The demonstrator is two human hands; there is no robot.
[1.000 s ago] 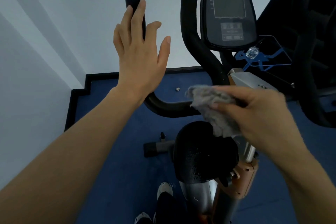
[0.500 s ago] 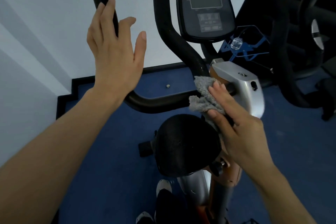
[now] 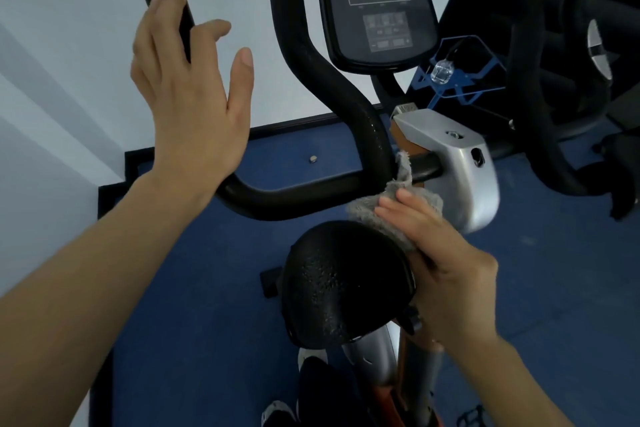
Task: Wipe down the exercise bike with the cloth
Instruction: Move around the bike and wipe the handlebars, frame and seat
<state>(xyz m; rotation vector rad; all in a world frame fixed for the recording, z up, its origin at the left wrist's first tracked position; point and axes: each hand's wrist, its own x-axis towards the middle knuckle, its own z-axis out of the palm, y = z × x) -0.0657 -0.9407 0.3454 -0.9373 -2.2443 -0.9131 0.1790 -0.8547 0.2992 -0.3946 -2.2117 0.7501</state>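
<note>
The exercise bike fills the middle of the view: black saddle (image 3: pixel 343 284), black curved handlebar (image 3: pixel 294 198), console with grey screen (image 3: pixel 375 3) and a silver frame cover (image 3: pixel 450 163). My right hand (image 3: pixel 446 270) holds a grey cloth (image 3: pixel 391 208) pressed against the bike's stem, between the saddle's right edge and the silver cover. My left hand (image 3: pixel 194 97) is raised against the upright handlebar grip (image 3: pixel 166 0), fingers spread, touching it loosely rather than wrapped around it.
Blue floor (image 3: pixel 207 322) lies under the bike, with a white wall on the left and behind. A second black machine (image 3: pixel 571 62) stands at the right, close to a blue wire holder (image 3: pixel 460 76). My shoes (image 3: pixel 277 409) show at the bottom.
My right hand has slid the cloth from the handlebar junction down and back toward the saddle's right edge. My left hand stays by the grip. The view shifted slightly.
</note>
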